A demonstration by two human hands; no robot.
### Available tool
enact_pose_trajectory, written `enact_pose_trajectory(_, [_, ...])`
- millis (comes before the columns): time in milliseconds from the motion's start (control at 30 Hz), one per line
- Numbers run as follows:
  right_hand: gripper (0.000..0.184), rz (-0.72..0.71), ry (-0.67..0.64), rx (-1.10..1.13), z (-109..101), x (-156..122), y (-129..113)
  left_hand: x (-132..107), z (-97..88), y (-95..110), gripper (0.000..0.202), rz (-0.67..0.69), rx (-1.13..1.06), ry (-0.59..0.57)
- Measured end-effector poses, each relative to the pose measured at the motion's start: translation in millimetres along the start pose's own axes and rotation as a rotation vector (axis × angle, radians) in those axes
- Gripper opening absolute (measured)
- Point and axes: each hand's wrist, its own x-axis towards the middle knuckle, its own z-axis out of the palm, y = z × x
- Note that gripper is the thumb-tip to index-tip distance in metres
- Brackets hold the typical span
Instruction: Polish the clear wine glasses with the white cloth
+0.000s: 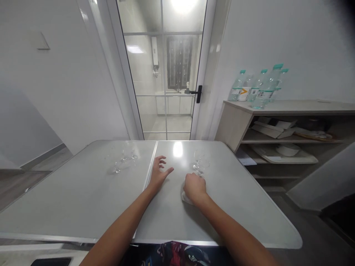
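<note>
My left hand (pixel 158 173) is over the middle of the table, beside its seam, with thumb and fingers apart and nothing held. To its right, my right hand (pixel 195 186) is closed in a fist. A piece of white cloth or tissue (pixel 186 198) sticks out under that fist, against the tabletop; most of it is hidden. Just beyond the right fist stand clear, glass-like pieces (pixel 200 163), too see-through to name for certain. Several similar transparent pieces (pixel 123 159) are grouped farther left on the table.
The pale table (pixel 69 199) has a metal edge and a seam running front to back. Behind it stands a glass-paned door (pixel 165 74) with a black handle. At right, a shelf unit (pixel 294 106) carries several plastic bottles (pixel 263 90) on top and dishes inside.
</note>
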Motion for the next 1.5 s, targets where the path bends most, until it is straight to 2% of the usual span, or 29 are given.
enact_pose_trajectory(100, [0.016,-0.069,0.061,0.043,3.1,-2.6,-4.1,0.3,-1.2,2.6,0.051,-0.002,-0.010,0.012])
enact_pose_trajectory(167, [0.013,-0.178,0.159,0.136,5.1,-3.4,-7.5,1.3,-3.0,6.3,0.038,-0.006,-0.041,-0.022])
enact_pose_trajectory(233, [0.021,-0.302,0.296,0.316,5.8,-3.1,-9.9,2.1,-5.1,11.1,0.034,-0.011,-0.112,-0.134])
enact_pose_trajectory(333, [0.034,-0.432,0.468,0.708,5.1,-0.2,-10.0,1.3,-6.9,17.6,0.054,-0.032,-0.243,-0.395])
enact_pose_trajectory(433, [0.039,-0.420,0.557,1.016,5.9,6.6,-7.0,-2.1,-6.2,19.7,0.055,-0.068,-0.266,-0.623])
enact_pose_trajectory(500, [0.040,-0.359,0.530,1.149,8.9,12.8,-5.4,-3.0,-6.3,18.7,0.049,-0.077,-0.235,-0.633])
enact_pose_trajectory(567, [0.043,-0.299,0.364,1.284,13.2,18.8,-5.0,-0.7,-9.3,17.4,0.044,-0.076,-0.202,-0.509])
enact_pose_trajectory(633, [0.044,-0.249,0.101,1.425,17.6,23.0,-5.7,4.8,-16.1,17.4,0.040,-0.070,-0.152,-0.382])
enact_pose_trajectory(733, [0.038,-0.209,-0.239,1.590,21.7,24.6,-7.4,15.4,-30.0,21.0,0.034,-0.048,-0.013,-0.337])
enact_pose_trajectory(833, [0.035,-0.213,-0.388,1.667,22.9,23.2,-8.4,22.7,-41.2,26.3,0.023,0.003,0.117,-0.296])
enact_pose_trajectory(900, [0.035,-0.199,-0.413,1.677,23.8,22.6,-8.6,25.4,-47.0,28.9,0.018,0.054,0.189,-0.238])
enact_pose_trajectory(967, [0.034,-0.161,-0.397,1.667,25.5,23.1,-8.5,28.0,-54.6,30.0,0.018,0.114,0.253,-0.102])
enact_pose_trajectory(1000, [0.033,-0.138,-0.382,1.662,26.6,23.5,-8.2,29.7,-60.0,30.1,0.019,0.141,0.290,0.004])
enact_pose_trajectory(1100, [0.033,-0.087,-0.384,1.652,29.7,24.8,-7.4,36.2,-83.3,28.9,0.019,0.174,0.465,0.450])
enact_pose_trajectory(1167, [0.031,-0.054,-0.412,1.681,30.6,24.9,-7.3,40.5,-101.6,27.7,0.022,0.134,0.618,0.739])
enact_pose_trajectory(1233, [0.030,-0.028,-0.438,1.724,30.3,24.4,-7.9,43.5,-117.6,25.7,0.042,0.037,0.732,0.924])
enact_pose_trajectory(1300, [0.030,-0.012,-0.444,1.762,29.1,23.4,-8.9,45.3,-129.1,21.7,0.073,-0.105,0.802,1.011])
enact_pose_trajectory(1367, [0.031,-0.011,-0.426,1.781,27.6,22.7,-9.6,46.6,-136.5,14.9,0.098,-0.240,0.839,1.041])
enact_pose_trajectory(1433, [0.030,-0.026,-0.366,1.760,26.6,22.6,-9.9,47.4,-141.2,5.4,0.109,-0.342,0.851,1.036])
enact_pose_trajectory(1500, [0.027,-0.056,-0.274,1.683,26.4,23.3,-9.7,47.9,-144.6,-5.5,0.111,-0.425,0.837,0.998])
